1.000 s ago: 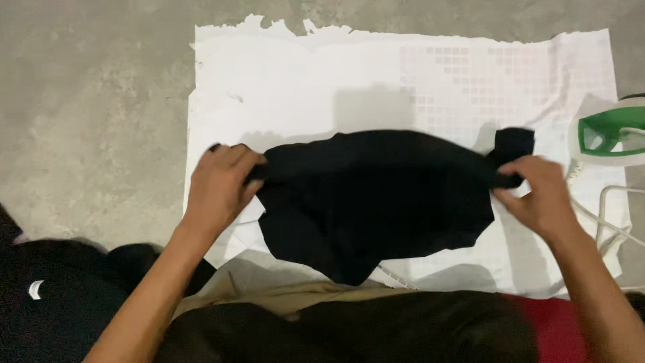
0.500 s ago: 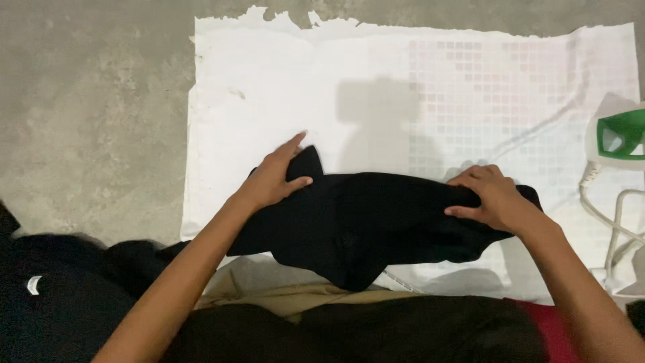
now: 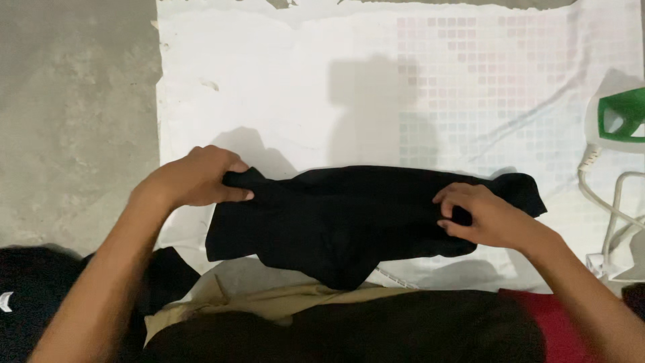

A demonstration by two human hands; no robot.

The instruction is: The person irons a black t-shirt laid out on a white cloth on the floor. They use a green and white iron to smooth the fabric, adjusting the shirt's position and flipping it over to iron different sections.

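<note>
Black garment (image 3: 356, 218) now folded narrower across the white cloth's (image 3: 282, 87) near edge — left hand (image 3: 191, 178) and right hand (image 3: 487, 215) both pinching its ends.

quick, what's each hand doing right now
Left hand: closed, gripping the left end of the black garment.
Right hand: closed, fingers pinching the garment near its right end.
</note>
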